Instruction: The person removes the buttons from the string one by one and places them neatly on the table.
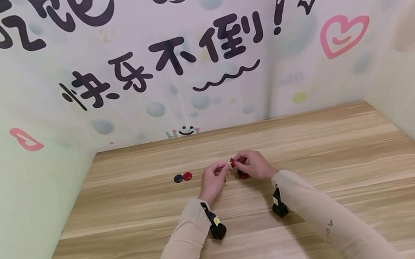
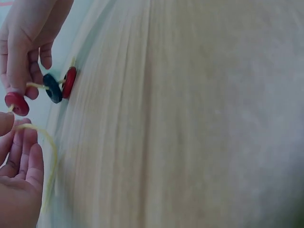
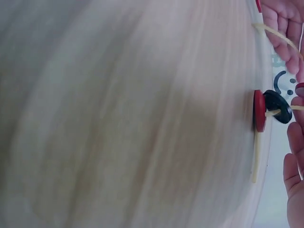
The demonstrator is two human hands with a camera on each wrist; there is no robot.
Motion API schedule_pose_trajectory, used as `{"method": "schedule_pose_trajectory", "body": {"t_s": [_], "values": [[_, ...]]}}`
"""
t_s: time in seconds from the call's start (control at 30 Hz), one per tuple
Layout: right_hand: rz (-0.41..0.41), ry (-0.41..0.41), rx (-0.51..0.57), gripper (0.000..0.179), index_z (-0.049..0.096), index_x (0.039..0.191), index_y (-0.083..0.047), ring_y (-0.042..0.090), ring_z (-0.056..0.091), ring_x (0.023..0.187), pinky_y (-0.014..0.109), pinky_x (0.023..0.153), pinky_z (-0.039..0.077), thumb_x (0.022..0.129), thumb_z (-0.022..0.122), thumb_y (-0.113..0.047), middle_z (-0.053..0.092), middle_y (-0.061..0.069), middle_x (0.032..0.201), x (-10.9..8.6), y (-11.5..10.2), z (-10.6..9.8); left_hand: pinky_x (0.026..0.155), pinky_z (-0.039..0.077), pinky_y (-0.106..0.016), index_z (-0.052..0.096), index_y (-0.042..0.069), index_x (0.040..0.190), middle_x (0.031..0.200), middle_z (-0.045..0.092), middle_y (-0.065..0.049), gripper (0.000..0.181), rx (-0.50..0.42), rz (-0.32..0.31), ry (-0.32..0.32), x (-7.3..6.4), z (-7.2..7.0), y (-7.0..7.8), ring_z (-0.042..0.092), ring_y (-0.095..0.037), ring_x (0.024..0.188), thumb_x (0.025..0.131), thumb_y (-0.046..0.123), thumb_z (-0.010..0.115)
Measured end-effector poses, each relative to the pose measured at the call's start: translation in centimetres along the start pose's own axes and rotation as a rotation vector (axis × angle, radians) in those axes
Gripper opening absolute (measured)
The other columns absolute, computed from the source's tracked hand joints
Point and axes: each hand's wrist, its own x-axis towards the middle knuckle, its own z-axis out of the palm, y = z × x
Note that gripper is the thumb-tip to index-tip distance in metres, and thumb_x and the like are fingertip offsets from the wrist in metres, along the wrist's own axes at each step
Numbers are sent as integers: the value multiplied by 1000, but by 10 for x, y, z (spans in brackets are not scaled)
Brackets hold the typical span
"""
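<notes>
In the head view, my left hand (image 1: 214,178) pinches a pale yellow cord (image 2: 53,152) close to a red button (image 2: 17,103). My right hand (image 1: 254,165) holds that same red button between fingertips and thumb, and the cord passes through it. Further along the cord, in the left wrist view, are a dark button (image 2: 52,88) and another red button (image 2: 69,82), both threaded, below my right hand. The right wrist view shows the lower red button (image 3: 259,111) at the tabletop, with a short end of cord beyond it. A loop of cord hangs by my left hand.
A loose dark button (image 1: 178,178) and a loose red button (image 1: 187,176) lie side by side to the left of my hands. The wooden table (image 1: 126,236) meets printed walls at the back and both sides. Each wrist carries a small black camera (image 1: 218,231).
</notes>
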Motion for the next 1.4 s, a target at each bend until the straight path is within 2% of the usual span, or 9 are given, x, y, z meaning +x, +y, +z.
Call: {"method": "schedule_pose_trajectory", "body": {"t_s": [0.1, 0.27, 0.33, 0.4, 0.8, 0.93, 1.1, 1.23, 1.4], "values": [[-8, 8, -4, 8, 63, 88, -4, 12, 55, 71, 23, 58, 46, 85, 58, -10, 63, 3, 79, 1, -1, 1, 74, 48, -26, 57, -6, 109, 98, 61, -17, 27, -25, 0, -19, -5, 0, 12, 58, -23, 88, 87, 10, 55], [-8, 11, -12, 7, 63, 88, -3, 13, 55, 70, 24, 59, 47, 85, 58, -8, 62, 3, 78, 1, -2, 1, 81, 47, -34, 51, -7, 115, 105, 58, -23, 34, -82, 12, -38, -5, 4, 14, 56, -31, 98, 86, 9, 57], [-20, 11, -14, 7, 63, 88, -3, 14, 56, 70, 25, 59, 47, 84, 59, -7, 62, 4, 77, 0, -3, 1, 81, 47, -33, 51, -7, 116, 105, 58, -23, 35, -93, 30, -42, 0, 7, 5, 56, -30, 98, 86, 10, 58], [-35, 15, -19, 6, 63, 88, -3, 14, 56, 70, 25, 60, 47, 84, 59, -7, 62, 3, 76, -1, -3, 1, 82, 46, -34, 50, -8, 116, 105, 58, -24, 36, -111, 42, -50, -1, 7, 5, 56, -31, 98, 86, 9, 58], [-22, 8, -28, 8, 64, 88, -4, 13, 56, 69, 23, 55, 46, 85, 59, -9, 64, 5, 83, -2, -2, 1, 82, 46, -31, 55, -6, 111, 104, 60, -19, 32, -90, 40, -74, 1, 3, 4, 56, -27, 97, 84, 11, 60], [-1, 3, -28, 8, 64, 87, -6, 12, 55, 68, 23, 54, 46, 85, 59, -12, 63, 2, 80, -3, 0, 0, 82, 46, -30, 55, -4, 111, 104, 59, -17, 33, -74, 15, -75, 2, -1, 3, 56, -25, 97, 84, 13, 61], [-14, 11, -45, 9, 64, 86, -5, 13, 56, 69, 24, 56, 46, 85, 59, -12, 62, 2, 77, -4, 0, -1, 82, 46, -29, 56, -1, 111, 103, 60, -14, 31, -54, -25, -62, 4, -9, 0, 56, -23, 96, 84, 12, 61], [-29, 20, -71, 9, 64, 85, -5, 12, 56, 69, 24, 58, 45, 85, 59, -13, 62, 2, 77, -4, 2, -2, 81, 46, -30, 56, -1, 109, 101, 60, -13, 28, -54, -29, -31, 4, -17, 2, 56, -23, 95, 83, 11, 61], [-3, 8, -71, 9, 64, 85, -6, 12, 55, 69, 24, 58, 45, 85, 59, -14, 62, 1, 79, -4, 4, -2, 77, 48, -30, 58, -3, 106, 97, 61, -15, 28, -68, -11, 20, 6, -27, 0, 57, -24, 91, 81, 7, 63]]}}
